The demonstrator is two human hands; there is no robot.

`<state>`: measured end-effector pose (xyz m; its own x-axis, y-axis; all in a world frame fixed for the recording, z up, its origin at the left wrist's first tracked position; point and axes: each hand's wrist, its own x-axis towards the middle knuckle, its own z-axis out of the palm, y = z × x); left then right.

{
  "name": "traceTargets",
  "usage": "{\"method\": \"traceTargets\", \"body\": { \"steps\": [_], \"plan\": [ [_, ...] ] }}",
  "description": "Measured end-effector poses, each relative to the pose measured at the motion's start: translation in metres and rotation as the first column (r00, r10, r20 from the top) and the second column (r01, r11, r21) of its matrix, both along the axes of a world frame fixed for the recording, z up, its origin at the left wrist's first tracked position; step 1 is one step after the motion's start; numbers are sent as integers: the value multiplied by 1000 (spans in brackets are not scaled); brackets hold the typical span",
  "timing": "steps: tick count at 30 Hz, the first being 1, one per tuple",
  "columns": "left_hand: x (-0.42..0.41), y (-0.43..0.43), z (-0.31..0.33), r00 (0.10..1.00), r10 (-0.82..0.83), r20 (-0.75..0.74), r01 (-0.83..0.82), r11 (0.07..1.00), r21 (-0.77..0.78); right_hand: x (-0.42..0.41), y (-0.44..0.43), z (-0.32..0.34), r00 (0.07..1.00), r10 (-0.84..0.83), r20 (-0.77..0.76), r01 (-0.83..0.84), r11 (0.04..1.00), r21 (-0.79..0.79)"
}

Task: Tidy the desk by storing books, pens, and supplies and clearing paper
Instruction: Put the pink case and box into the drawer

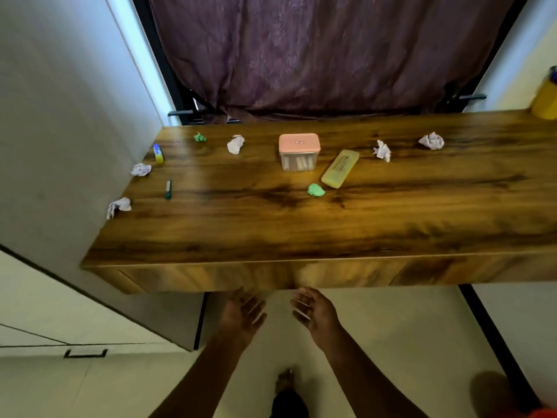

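Left hand (244,313), right hand (315,312) relaxed, just below desk (271,233) front edge.

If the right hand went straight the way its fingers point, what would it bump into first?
Most likely the desk front panel, just ahead of the right hand. Depth is unclear from this view, so the hand could be lower and slip underneath it instead.

Top centre: dark purple fabric curtain (316,49). Mid-frame: brown wood-grain desk (301,230). Left: pale grey wall panel (60,116). Bottom: cream floor (407,321). Lower left: cream cabinet (45,303) with black handle (86,353).
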<state>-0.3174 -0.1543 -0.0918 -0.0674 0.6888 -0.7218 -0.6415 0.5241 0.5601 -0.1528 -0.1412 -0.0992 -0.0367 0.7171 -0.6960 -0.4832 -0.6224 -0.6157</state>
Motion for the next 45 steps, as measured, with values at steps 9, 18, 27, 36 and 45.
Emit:
{"method": "traceTargets", "body": {
  "steps": [9, 18, 27, 36, 45],
  "plan": [
    [-20, 40, -42, 866, 392, 310, -379, 919, -103, -13, 30, -43, 907, -313, -283, 269, 946, -183],
    [-39, 36, -70, 750, 396, 529, -425, 902, -73, -17, 36, -64, 756, -460, -466, 414, 887, -205],
    [-49, -28, -79, 912, 154, 380, -191, 980, 61, -9, -16, -66, 907, -290, -306, 254, 955, -151],
    [-50, -101, 16, -14, 200, -980, 669, 730, 139, -22, -107, 14, 134, -376, 917, -738, 580, 346],
    [-57, -96, -2, -478, 134, -868, 668, 697, -261, -42, -94, 9, -338, -336, 879, -826, 554, -106]
  ]
}}
